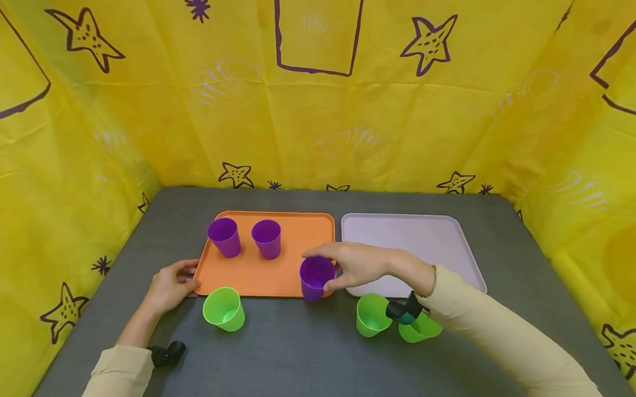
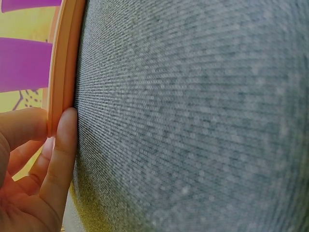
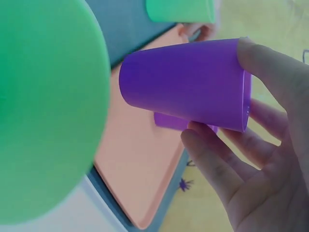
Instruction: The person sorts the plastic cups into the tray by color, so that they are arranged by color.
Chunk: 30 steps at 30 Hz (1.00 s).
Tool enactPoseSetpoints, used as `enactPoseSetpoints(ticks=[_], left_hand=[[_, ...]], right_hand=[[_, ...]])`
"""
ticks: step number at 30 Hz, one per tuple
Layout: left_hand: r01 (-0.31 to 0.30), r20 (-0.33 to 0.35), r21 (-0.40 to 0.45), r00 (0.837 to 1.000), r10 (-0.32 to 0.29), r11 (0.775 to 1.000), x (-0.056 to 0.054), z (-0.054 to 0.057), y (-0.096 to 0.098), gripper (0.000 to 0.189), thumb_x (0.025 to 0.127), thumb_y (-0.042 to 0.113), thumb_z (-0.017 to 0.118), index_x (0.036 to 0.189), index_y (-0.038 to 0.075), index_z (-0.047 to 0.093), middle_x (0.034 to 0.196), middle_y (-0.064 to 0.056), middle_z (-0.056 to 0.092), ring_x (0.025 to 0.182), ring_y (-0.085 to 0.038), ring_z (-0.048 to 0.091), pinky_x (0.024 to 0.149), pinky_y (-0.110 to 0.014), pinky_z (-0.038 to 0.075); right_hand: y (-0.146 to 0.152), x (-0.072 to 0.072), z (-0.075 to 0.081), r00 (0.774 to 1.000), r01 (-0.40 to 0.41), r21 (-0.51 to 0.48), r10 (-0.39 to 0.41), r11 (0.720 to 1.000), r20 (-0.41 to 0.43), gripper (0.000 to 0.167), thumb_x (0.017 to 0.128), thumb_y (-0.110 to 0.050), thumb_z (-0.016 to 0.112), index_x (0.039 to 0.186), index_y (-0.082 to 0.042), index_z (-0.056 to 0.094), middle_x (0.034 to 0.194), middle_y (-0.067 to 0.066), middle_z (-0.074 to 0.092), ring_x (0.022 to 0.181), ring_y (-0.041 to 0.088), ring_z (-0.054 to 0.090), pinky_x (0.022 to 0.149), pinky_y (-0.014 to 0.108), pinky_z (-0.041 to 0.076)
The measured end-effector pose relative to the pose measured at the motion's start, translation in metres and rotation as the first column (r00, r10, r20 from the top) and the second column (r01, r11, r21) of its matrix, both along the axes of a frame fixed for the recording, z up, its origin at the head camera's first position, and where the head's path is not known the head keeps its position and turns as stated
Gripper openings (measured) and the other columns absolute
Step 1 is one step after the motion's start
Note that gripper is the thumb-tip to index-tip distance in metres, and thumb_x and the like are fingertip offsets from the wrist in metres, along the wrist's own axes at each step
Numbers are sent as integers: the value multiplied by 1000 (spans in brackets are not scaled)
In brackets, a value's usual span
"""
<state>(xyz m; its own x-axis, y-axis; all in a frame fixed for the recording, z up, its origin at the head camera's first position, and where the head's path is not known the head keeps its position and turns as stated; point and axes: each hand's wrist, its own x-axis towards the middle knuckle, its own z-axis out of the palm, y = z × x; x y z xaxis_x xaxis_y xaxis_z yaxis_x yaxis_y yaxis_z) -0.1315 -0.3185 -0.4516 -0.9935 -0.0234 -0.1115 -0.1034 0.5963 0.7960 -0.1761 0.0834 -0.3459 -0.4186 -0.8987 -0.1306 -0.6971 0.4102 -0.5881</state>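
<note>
My right hand [image 1: 355, 265] grips a purple cup [image 1: 314, 276] by its rim, over the front right corner of the orange tray [image 1: 288, 280]. In the right wrist view the thumb and fingers lie on opposite sides of this purple cup [image 3: 183, 84]. Two other purple cups, one at the back left [image 1: 224, 237] and one beside it [image 1: 266, 239], stand on the tray. At the tray's left edge, my left hand [image 1: 170, 285] pinches the rim; the left wrist view has the thumb and a finger on either side of the orange rim [image 2: 65, 63].
One green cup [image 1: 224, 310] stands before the orange tray. Two more, a green cup [image 1: 371, 316] and a partly hidden green cup [image 1: 419, 328], are under the right forearm. A pale lilac tray [image 1: 402, 232] lies to the right on the grey table [image 1: 300, 363]. Yellow cloth [image 1: 300, 126] surrounds it.
</note>
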Motion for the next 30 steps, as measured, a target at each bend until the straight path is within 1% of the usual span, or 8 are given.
enactPoseSetpoints(ticks=[3,8,11,15,18,21,25,30], left_hand=[[-1,8,-1,1000,1,1000,0,0,0,51,82,-1,62,129,-8,45,109,-26,54,80,-16,63,59,-26,56],[5,20,-1,1000,-5,1000,0,1,0,51,82,0,61,130,-8,44,109,-26,53,81,-17,62,59,-26,56],[7,21,-2,1000,-7,1000,0,2,0,51,82,0,61,130,-9,44,110,-26,53,81,-17,62,59,-26,56],[8,24,-6,1000,-8,1000,0,2,0,51,82,0,62,130,-8,44,110,-26,53,81,-18,62,59,-26,56],[7,31,-6,1000,-7,1000,0,2,0,52,83,0,62,130,-8,43,110,-26,53,82,-19,62,59,-26,56],[4,34,-8,999,-4,1000,0,2,0,52,82,0,62,130,-8,43,110,-25,53,82,-19,62,59,-26,56],[0,33,-10,999,1,1000,0,1,-1,52,82,0,62,130,-8,44,110,-25,53,82,-19,62,59,-26,56],[-2,32,-5,999,2,1000,0,1,0,52,82,0,62,130,-8,43,110,-26,53,83,-20,62,59,-27,56]], right_hand=[[-2,-8,0,999,32,-1,-32,999,-4,64,84,-23,67,140,-11,37,135,4,46,103,17,54,78,21,50],[-4,-22,-2,997,72,-17,-73,997,-30,65,83,-24,67,139,-8,38,130,7,50,99,17,55,80,29,52],[-7,-31,-5,995,97,-5,-97,995,-39,65,84,-25,67,139,-7,37,129,7,51,99,17,55,81,28,51],[-10,-41,-7,991,129,0,-129,992,-28,66,84,-25,67,139,-6,36,127,7,53,96,18,56,80,26,50],[-12,-47,-10,987,158,13,-158,987,-32,67,84,-26,67,140,-8,35,123,7,55,92,17,57,79,25,49],[-14,-53,-12,982,189,31,-188,982,-34,68,84,-29,66,141,-10,35,122,6,56,94,15,57,80,24,49],[-17,-58,-15,975,222,39,-222,974,-14,67,85,-30,66,141,-11,35,125,7,53,103,16,57,86,27,49],[-20,-63,-19,971,237,53,-237,970,-15,66,85,-29,65,141,-10,35,131,7,50,109,18,54,92,31,47]])
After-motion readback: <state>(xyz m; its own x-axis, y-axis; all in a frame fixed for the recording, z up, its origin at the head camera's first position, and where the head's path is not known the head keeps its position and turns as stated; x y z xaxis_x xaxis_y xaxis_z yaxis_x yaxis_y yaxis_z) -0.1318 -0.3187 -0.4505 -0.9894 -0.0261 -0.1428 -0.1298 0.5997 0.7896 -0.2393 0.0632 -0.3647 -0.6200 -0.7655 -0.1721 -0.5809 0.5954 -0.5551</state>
